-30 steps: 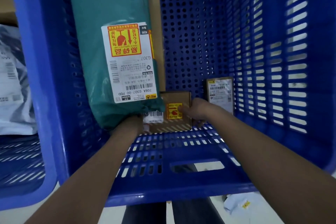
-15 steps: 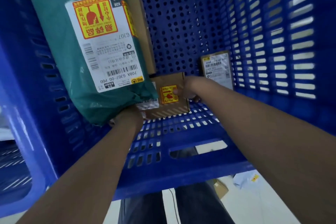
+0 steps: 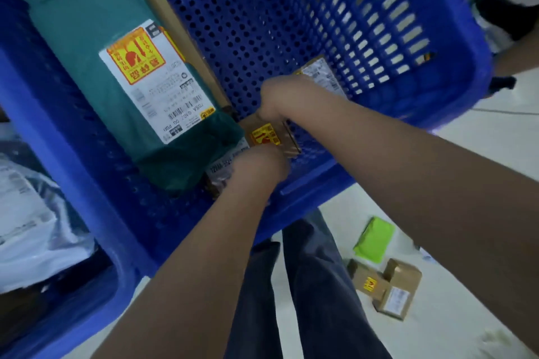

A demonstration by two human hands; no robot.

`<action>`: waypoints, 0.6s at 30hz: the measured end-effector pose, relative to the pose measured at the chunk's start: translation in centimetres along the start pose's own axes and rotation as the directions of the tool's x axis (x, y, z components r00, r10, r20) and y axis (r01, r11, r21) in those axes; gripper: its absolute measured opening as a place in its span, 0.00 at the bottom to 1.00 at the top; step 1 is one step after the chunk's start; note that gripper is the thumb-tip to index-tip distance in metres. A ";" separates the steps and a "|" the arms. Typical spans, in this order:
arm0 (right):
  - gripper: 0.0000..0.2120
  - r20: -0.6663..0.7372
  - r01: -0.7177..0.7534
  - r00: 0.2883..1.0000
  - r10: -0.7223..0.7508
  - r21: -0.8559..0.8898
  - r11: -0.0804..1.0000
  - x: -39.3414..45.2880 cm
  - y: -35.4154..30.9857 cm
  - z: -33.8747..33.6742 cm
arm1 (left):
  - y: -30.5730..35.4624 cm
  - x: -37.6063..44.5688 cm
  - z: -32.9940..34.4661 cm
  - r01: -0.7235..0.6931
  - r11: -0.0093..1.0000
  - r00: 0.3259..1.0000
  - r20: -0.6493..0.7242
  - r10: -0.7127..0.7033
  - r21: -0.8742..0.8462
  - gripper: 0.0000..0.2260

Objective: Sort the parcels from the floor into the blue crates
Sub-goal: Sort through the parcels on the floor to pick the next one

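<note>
Both my hands reach down into a blue crate [image 3: 455, 73]. A small brown cardboard box [image 3: 267, 137] with a yellow and red fragile sticker lies on the crate floor. My left hand [image 3: 256, 165] holds its near end and my right hand [image 3: 277, 99] grips its far end. A long teal parcel [image 3: 116, 67] with a white shipping label leans along the crate's left side, a flat brown cardboard parcel [image 3: 180, 38] beside it. Another small labelled box [image 3: 320, 71] stands behind my right hand, against the right wall.
A second blue crate [image 3: 87, 285] at the left holds white plastic mailers [image 3: 32, 224]. On the white floor at the lower right lie a bright green parcel [image 3: 374, 239] and two small brown boxes [image 3: 385, 288]. Another person's dark shoe [image 3: 501, 11] shows at the upper right.
The view has swung and tilted, so the crate now sits up and left and the floor parcels show. My right hand has shifted to the small box's far end; the box lies at more of an angle.
</note>
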State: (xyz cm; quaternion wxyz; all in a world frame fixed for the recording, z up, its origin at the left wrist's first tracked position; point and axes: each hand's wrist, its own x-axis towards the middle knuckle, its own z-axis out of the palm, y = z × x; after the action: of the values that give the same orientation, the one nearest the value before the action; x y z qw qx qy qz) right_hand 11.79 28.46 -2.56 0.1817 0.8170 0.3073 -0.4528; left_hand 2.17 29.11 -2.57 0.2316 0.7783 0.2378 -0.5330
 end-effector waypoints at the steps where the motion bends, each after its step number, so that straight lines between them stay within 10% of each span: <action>1: 0.16 -0.098 0.071 0.993 -0.061 0.101 0.992 -1.2 0.9 -0.5 | 0.0 -1.0 -0.1 -0.033 0.999 0.988 -0.153 0.029 -0.026 0.15; 4: 0.11 -0.476 0.303 0.871 -0.119 0.330 0.894 -6.1 4.1 0.3 | 0.2 -4.0 0.0 -0.215 0.969 0.885 -0.444 0.143 -0.117 0.11; 7: 0.14 -0.886 0.529 0.435 0.161 0.396 0.750 -11.4 7.0 3.8 | 2.3 -6.5 1.9 -0.438 0.892 0.530 -0.833 0.158 -0.109 0.10; 9: 0.13 -0.903 0.494 0.175 0.392 0.425 0.759 -14.5 9.5 7.7 | 5.4 -8.5 3.5 -0.564 0.825 0.219 -0.960 0.177 0.023 0.10; 12: 0.13 -0.733 0.348 0.137 0.667 0.666 0.660 -17.2 13.8 16.8 | 10.6 -8.9 8.3 -0.732 0.627 0.037 -0.905 0.425 0.265 0.05; 14: 0.12 -0.491 0.266 0.248 0.835 0.863 0.428 -18.1 16.0 23.6 | 12.8 -7.0 12.9 -0.721 0.563 0.103 -0.740 0.664 0.405 0.07; 18: 0.12 0.272 -0.124 0.466 0.842 0.962 -0.242 -17.9 18.1 40.1 | 12.0 0.0 22.9 -0.545 0.641 0.700 -0.129 0.703 0.540 0.13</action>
State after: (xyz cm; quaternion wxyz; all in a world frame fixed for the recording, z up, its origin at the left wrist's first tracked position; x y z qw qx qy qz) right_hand -8.53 -14.12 -7.94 -0.3210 0.8280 -0.4354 -0.1477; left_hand -6.89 5.67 -8.68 0.1681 0.9200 -0.1492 -0.3211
